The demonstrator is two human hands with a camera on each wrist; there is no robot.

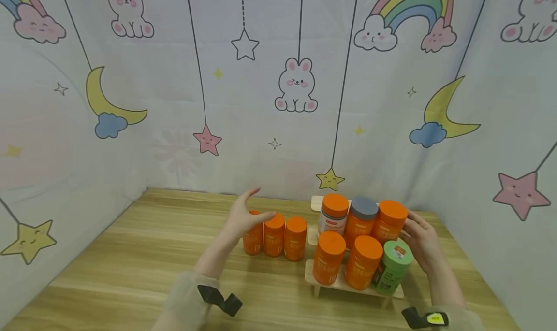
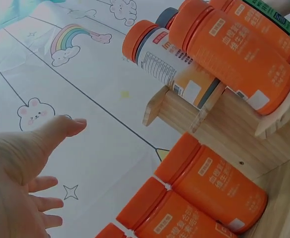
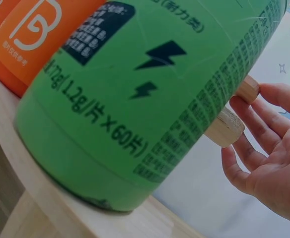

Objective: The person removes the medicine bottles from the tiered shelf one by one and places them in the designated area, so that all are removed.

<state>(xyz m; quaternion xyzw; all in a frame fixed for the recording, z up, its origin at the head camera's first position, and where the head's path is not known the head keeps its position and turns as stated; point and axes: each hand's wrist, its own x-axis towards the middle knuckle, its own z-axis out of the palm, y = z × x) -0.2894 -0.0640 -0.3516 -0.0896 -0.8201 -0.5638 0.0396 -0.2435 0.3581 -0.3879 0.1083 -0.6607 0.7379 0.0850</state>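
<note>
My left hand [image 1: 243,220] is spread, thumb apart from the fingers, above and beside the leftmost orange bottle [image 1: 253,241] of three standing on the table. In the left wrist view this hand [image 2: 21,163] holds nothing. On the right, my right hand [image 1: 421,239] is at the end of a stepped wooden rack [image 1: 310,272]. The right wrist view has its curled fingertips against the rack's wooden ends [image 3: 225,130]. Nearest to it are a green bottle [image 1: 393,268] on the front step and an orange bottle [image 1: 390,222] on the step behind.
Also on the rack's front step are two orange bottles [image 1: 329,261]. The step behind bears a white-labelled bottle with an orange lid [image 1: 333,215] and a grey-lidded orange bottle [image 1: 361,220]. A printed cloth wall [image 1: 261,166] encloses the wooden table [image 1: 130,263].
</note>
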